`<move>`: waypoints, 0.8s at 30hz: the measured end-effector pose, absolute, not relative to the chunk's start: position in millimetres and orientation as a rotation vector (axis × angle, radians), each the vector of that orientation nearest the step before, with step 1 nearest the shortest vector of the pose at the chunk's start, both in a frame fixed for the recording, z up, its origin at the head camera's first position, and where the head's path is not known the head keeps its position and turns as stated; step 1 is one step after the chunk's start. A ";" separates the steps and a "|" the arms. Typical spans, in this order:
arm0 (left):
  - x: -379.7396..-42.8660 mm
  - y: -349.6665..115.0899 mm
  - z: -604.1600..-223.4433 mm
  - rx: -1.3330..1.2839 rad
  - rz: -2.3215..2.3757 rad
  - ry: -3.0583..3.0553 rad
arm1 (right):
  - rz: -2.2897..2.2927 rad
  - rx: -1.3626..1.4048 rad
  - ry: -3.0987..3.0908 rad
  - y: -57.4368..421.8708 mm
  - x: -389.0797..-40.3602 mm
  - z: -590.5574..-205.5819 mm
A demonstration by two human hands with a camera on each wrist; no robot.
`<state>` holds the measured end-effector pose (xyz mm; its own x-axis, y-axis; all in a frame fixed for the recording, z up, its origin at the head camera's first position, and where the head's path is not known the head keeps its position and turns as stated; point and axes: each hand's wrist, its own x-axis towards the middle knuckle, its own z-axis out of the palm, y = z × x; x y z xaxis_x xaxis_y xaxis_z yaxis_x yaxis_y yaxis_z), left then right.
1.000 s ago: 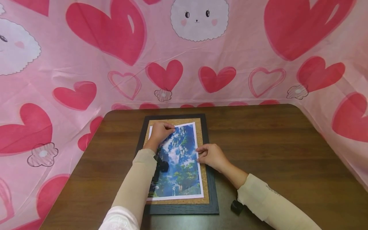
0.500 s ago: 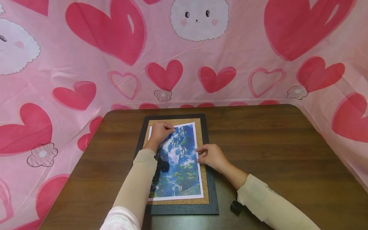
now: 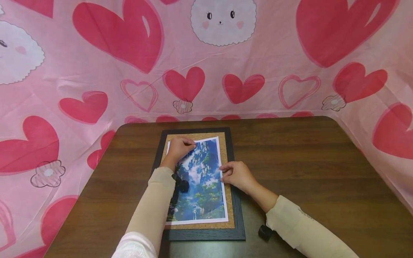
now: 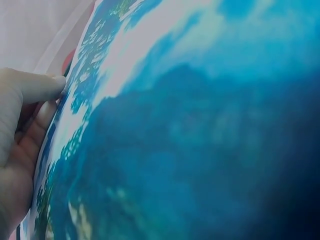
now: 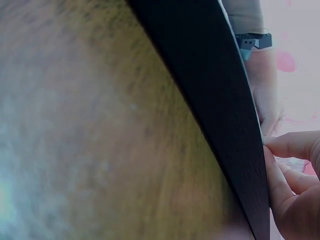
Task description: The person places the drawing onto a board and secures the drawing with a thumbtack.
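In the head view a printed landscape picture, blue mountains with a white border, lies on a cork board with a black frame. At its top edge my left hand brings thumb and forefinger together on something tiny; I cannot tell what it is. The left wrist view has this thumb right at the printed surface. My right hand rests its fingertips, slightly apart, on the picture's right border. The right wrist view shows the fingers beyond the black frame's bar.
The board stands left of centre on a dark wooden table. A pink cloth printed with red hearts hangs behind and beside the table. Small black cameras sit at both wrists, the right one low over the table.
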<state>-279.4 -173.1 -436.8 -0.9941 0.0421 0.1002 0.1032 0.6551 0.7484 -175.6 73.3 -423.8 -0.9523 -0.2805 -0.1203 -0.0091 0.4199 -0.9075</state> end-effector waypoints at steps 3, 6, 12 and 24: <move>-279.4 -174.0 -437.3 -0.107 -1.287 -2.787 | -1.545 -0.249 2.425 73.5 -175.6 -423.4; -279.7 -174.4 -437.9 -0.109 -1.287 -2.783 | -1.544 -0.249 2.426 73.6 -175.5 -423.1; -280.0 -174.6 -438.4 -0.122 -1.272 -2.799 | -1.538 -0.249 2.428 73.6 -175.3 -422.6; -280.3 -175.8 -438.9 -0.143 -1.318 -2.778 | -1.534 -0.244 2.436 73.7 -176.8 -425.1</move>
